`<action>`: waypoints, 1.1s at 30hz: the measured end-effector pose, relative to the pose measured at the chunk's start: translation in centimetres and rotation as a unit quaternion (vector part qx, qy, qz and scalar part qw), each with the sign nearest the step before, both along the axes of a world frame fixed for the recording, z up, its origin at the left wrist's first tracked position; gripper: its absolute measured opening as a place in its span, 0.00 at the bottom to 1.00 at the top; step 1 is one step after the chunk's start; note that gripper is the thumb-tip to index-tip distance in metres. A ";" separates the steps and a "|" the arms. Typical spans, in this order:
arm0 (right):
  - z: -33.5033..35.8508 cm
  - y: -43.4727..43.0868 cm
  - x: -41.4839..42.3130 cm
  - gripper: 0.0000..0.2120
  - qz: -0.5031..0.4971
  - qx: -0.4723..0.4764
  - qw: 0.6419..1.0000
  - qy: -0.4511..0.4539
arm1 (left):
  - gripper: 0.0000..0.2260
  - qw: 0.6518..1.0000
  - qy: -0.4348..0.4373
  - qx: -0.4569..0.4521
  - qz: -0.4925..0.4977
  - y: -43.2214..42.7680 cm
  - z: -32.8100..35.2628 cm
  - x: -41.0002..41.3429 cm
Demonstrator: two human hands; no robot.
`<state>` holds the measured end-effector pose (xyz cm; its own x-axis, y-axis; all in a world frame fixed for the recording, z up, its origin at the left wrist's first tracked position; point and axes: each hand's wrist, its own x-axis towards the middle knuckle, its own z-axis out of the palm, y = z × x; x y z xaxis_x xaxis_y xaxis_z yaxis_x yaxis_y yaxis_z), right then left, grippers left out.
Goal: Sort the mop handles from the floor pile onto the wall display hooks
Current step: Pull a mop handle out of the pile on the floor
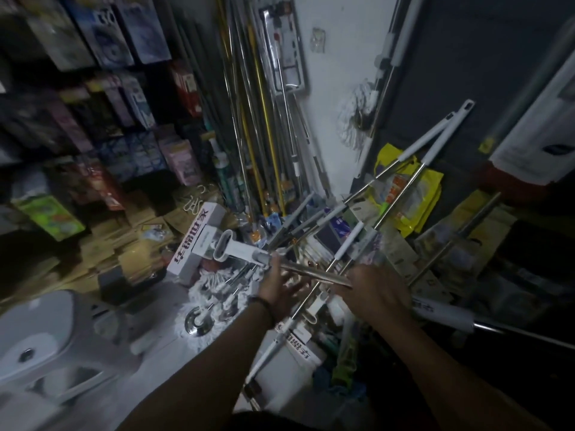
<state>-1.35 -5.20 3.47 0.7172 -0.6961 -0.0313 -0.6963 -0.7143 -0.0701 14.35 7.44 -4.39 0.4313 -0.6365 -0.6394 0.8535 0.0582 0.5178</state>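
The right hand [376, 293] is gripping the steel tube of a handle [311, 273] just above the floor pile [314, 237]. The left hand [281, 287] is spreading open beneath it, thumb touching near the grey grip. Swung up from here, the handle is likely risking a snag on the crossed handles [442, 140] leaning over the pile, pulling them down. Upright poles [264, 126] are crowding the wall [336, 73], a box [196, 247] and yellow bags [431, 185] are hemming the pile in, and no free hook is showing clearly.
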 end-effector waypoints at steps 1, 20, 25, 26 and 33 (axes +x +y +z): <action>0.2 0.2 0.2 0.27 -0.003 -0.012 1.000 -0.001 | 0.36 0.999 0.013 -0.010 0.044 0.9 0.0 2.2; -0.9 5.7 5.7 0.18 -0.081 0.289 0.944 -0.137 | 0.19 0.997 -0.056 -0.045 0.027 4.0 5.4 18.4; 1.9 5.1 11.6 0.13 -0.029 0.296 0.934 -0.196 | 0.09 0.985 -0.155 -0.076 0.003 2.0 9.0 19.7; 2.8 4.8 12.8 0.13 -0.015 0.296 0.933 -0.207 | 0.07 0.982 -0.168 -0.083 -0.005 1.6 9.8 19.7; 9.9 0.5 20.0 0.29 0.000 0.268 0.903 -0.334 | 0.12 0.958 -0.243 -0.148 -0.045 -2.7 14.8 18.8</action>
